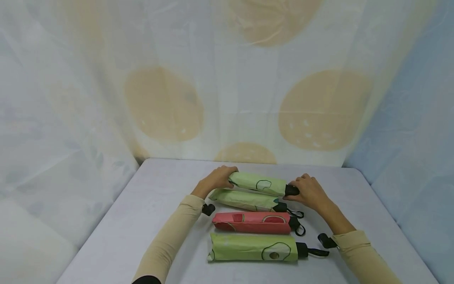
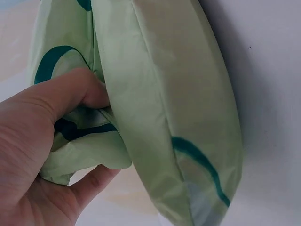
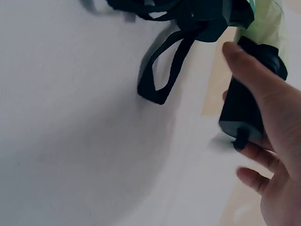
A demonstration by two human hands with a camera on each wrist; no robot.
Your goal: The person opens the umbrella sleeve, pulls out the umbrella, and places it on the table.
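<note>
Four folded umbrellas lie in a row on the table point(image 1: 142, 221). At the far end is a light green umbrella point(image 1: 257, 183), held at both ends. My left hand point(image 1: 217, 179) grips its fabric tip point(image 2: 84, 136), thumb pressed into the folds. Its black handle point(image 3: 244, 101) is held by my right hand point(image 1: 307, 190), fingers curled round it. A second green umbrella point(image 1: 244, 200) lies just behind the held one's near side, then a red watermelon-print umbrella point(image 1: 253, 223), then a green avocado-print umbrella point(image 1: 255, 247) nearest me.
Black wrist straps point(image 1: 297, 215) trail from the handles on the right; one strap loop point(image 3: 162, 77) lies flat on the table. A pale curtain with orange circles point(image 1: 163, 104) hangs close behind the table's far edge.
</note>
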